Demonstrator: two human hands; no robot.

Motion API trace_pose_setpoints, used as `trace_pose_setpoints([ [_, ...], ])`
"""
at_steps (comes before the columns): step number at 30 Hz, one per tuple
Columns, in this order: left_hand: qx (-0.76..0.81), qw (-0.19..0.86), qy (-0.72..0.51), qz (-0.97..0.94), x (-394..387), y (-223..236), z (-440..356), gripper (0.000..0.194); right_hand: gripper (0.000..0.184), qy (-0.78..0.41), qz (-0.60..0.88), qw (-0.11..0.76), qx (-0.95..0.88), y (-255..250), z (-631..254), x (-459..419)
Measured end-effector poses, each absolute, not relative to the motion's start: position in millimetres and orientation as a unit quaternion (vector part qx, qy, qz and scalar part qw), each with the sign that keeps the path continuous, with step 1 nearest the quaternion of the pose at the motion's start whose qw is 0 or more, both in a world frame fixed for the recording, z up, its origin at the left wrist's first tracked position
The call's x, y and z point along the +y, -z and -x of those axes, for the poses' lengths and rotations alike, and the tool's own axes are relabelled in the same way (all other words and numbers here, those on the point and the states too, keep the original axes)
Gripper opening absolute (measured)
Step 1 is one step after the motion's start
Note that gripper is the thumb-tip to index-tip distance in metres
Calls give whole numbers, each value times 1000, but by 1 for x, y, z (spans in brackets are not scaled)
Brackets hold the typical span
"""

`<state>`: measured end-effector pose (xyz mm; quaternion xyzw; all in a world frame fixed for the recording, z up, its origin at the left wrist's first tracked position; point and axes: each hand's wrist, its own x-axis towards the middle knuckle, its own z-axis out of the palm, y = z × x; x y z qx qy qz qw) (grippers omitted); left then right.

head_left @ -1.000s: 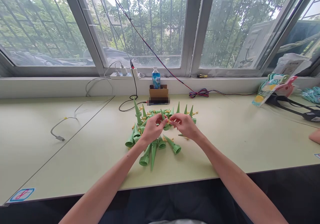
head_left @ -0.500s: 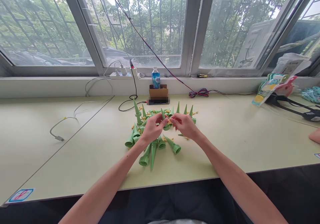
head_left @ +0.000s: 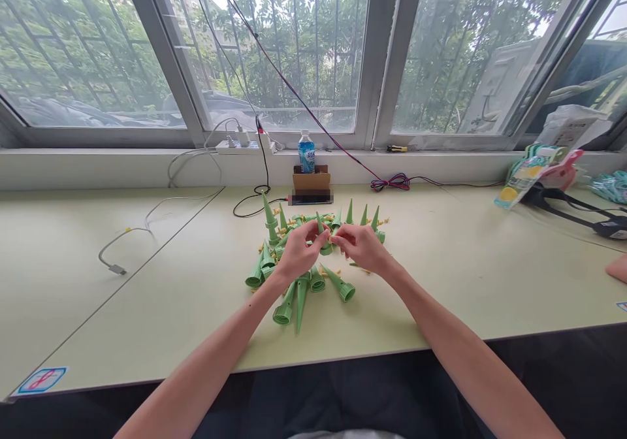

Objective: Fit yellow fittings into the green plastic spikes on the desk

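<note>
My left hand is closed around a green plastic watering spike, its pointed tip up and its wide threaded collar down. Against the side of that spike, my right hand pinches a small yellow valve piece, mostly covered by fingertips. Around and beneath the hands lie several more green spikes, one on its side in front and another upright at the back left. Small yellow valves are scattered among them, some fitted to spikes.
Behind the pile stands a small cardboard box with a blue-labelled bottle behind it. A grey cable lies at left, a coiled cable at back right. Black straps lie far right, near another person's arm.
The right fingertips have shifted very slightly against the spike and yellow piece. Otherwise the hands and pile stay as they were; the whole view has moved a touch.
</note>
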<state>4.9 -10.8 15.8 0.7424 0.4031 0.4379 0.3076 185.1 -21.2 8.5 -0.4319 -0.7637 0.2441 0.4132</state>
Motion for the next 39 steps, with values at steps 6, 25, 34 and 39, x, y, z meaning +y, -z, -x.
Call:
trace_pose_setpoints([
  [6,397,310,-435,-746,-12,-16,-5,33,48,-219,449,388,-775,-9,-185,-21],
  [25,402,300,-436,-747,-10,-13,-4,32,46,-235,448,377,-776,-8,-184,-21],
  [34,412,299,-444,-737,-9,-13,-5,30,26,-223,439,388,-779,-7,-184,-20],
  [39,405,307,-440,-740,-10,-13,-5,30,28,-240,437,385,-776,-7,-183,-22],
])
